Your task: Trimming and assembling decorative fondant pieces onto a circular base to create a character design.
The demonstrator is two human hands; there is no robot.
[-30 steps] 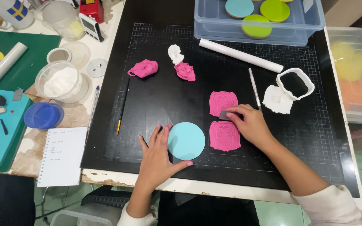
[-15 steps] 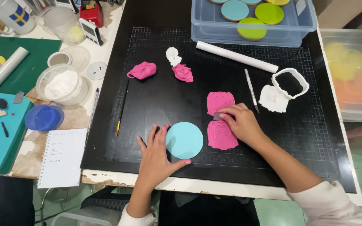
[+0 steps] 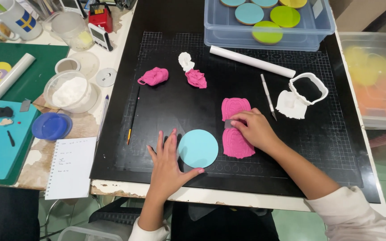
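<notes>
My left hand (image 3: 169,163) lies flat on the black cutting mat (image 3: 166,107), its thumb under the edge of a round light-blue disc (image 3: 198,148). My right hand (image 3: 252,128) pinches a small grey blade-like tool (image 3: 229,124) between two flat pink ribbed pieces, an upper one (image 3: 235,107) and a lower one (image 3: 235,143). The lower piece touches the disc's right side.
Pink lumps (image 3: 153,76) (image 3: 197,79), a white roller (image 3: 252,61), a craft knife (image 3: 267,95), a white cutter (image 3: 308,88) and a thin brush (image 3: 132,116) lie on the mat. A clear box of coloured discs (image 3: 269,22) stands behind. Left: powder bowl (image 3: 69,91), blue lid (image 3: 51,126), notepad (image 3: 71,166).
My right hand has shifted slightly left with the small tool between the two pink pieces. My left hand stays by the blue disc.
</notes>
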